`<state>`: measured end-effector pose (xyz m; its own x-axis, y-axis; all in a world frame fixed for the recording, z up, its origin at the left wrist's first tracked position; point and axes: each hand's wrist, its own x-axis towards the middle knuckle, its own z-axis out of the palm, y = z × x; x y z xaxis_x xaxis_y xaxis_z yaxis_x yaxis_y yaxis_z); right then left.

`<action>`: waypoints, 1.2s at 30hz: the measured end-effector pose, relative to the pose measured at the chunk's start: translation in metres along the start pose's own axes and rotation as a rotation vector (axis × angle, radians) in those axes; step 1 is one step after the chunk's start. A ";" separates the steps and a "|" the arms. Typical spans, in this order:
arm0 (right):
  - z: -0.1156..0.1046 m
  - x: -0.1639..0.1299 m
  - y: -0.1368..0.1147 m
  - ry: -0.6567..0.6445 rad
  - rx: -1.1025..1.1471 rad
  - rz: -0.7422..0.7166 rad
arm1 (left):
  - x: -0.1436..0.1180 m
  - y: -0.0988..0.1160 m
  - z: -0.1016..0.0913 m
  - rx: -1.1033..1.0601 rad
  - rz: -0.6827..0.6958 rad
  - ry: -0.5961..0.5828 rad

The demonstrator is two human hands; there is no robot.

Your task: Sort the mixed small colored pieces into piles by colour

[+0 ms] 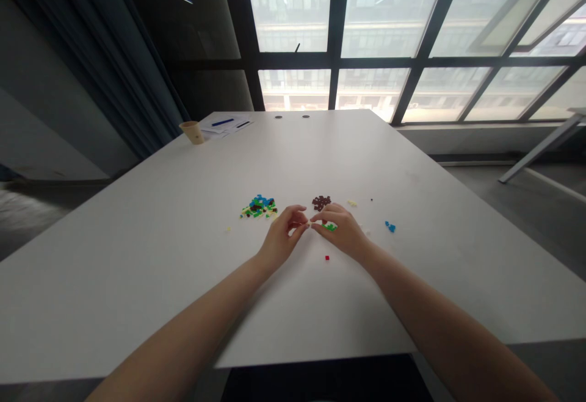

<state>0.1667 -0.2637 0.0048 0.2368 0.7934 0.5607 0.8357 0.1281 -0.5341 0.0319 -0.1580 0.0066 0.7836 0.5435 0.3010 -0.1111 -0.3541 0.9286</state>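
My left hand (286,231) and my right hand (341,226) meet fingertip to fingertip over the table, each closed in a pinch. Between them sits a tiny pale piece (309,224), too small to make out in detail. Green toy bricks (329,227) lie partly hidden under my right hand. Just beyond it is a pile of dark brown bricks (321,202). A mixed heap of blue, green, yellow and brown bricks (259,207) lies beyond my left hand. One red brick (327,258) rests nearer to me.
Blue bricks (390,226) lie to the right, with pale yellow ones (352,203) farther back. A lone yellow piece (228,229) is at the left. A paper cup (192,132) and papers (238,122) with a blue pen (222,122) occupy the white table's (315,158) far left corner.
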 end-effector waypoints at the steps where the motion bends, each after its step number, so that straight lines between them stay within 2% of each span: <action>1: 0.000 0.000 0.000 0.004 0.003 -0.003 | 0.000 0.000 0.000 0.001 0.002 0.001; 5: -0.001 0.001 0.000 0.034 0.013 -0.013 | 0.000 -0.001 -0.002 0.058 0.031 0.024; 12: -0.004 0.000 0.001 0.057 0.011 -0.038 | 0.002 -0.003 -0.010 0.356 0.162 0.050; 32: -0.005 0.002 -0.001 0.052 -0.023 -0.047 | 0.003 -0.008 -0.009 0.448 0.273 0.081; 34: -0.011 0.002 0.009 0.072 -0.072 -0.003 | 0.004 -0.010 -0.011 0.490 0.265 0.098; 36: -0.022 0.002 0.024 0.107 -0.174 0.110 | 0.007 -0.014 -0.015 0.562 0.237 0.113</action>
<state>0.1981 -0.2723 0.0075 0.3745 0.7282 0.5740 0.8726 -0.0675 -0.4837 0.0293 -0.1376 -0.0013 0.7039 0.4678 0.5345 0.0894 -0.8049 0.5867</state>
